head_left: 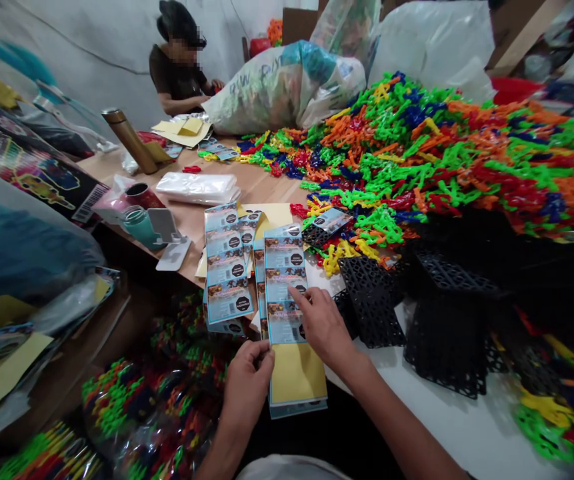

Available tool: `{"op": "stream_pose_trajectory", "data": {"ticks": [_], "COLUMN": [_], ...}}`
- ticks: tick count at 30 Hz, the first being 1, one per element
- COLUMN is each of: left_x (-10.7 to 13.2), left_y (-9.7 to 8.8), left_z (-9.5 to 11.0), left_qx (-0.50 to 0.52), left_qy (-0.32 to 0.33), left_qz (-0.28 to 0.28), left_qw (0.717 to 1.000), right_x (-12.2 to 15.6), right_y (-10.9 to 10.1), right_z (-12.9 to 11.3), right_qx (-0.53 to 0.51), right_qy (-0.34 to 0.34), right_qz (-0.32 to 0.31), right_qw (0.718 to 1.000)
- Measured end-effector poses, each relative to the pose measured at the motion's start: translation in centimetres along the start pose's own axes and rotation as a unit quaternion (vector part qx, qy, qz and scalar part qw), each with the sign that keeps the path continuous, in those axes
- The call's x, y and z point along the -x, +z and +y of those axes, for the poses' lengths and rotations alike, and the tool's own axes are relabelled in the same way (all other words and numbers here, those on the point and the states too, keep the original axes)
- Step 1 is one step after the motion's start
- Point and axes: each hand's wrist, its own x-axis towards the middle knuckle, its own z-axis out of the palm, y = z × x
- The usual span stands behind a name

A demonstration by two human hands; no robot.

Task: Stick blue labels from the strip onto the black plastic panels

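Label strip [285, 270] left of black mesh panel [373, 300], long axis away from you. Your left hand [248, 377] pinches strip's left edge; right hand [324, 327], nearer panel, touches strip's face, grip unclear.

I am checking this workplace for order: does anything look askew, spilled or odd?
Only the coloured plastic pieces: they sprawl loose across the table, beside black lattice panels, which looks untidy, though perhaps intended.
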Motion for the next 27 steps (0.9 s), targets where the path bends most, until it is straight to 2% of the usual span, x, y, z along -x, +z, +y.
{"op": "stream_pose_trajectory", "data": {"ticks": [4,13,22,27], "left_x": [0.1,0.1,1.1,1.9], "left_y": [-0.2,-0.3,-0.3,-0.3], "left_z": [-0.2,-0.9,-0.9,-2.1], "left_qx": [0.005,-0.006,0.006,0.007], "left_qy": [-0.007,-0.01,-0.026,-0.031], "left_qz": [-0.004,-0.012,-0.036,-0.063], "left_qw": [1.0,1.0,0.999,0.998], "right_x": [-1.0,-0.8,-5.1,-5.7], "right_y": [0.1,0.6,0.6,1.5], "right_z": [0.0,0.3,0.3,0.6], "right_qx": [0.066,0.053,0.1,0.113], "right_qy": [0.008,-0.003,0.057,0.065], "right_qz": [-0.034,-0.019,0.028,0.028], "right_qw": [0.997,0.998,0.993,0.991]}}
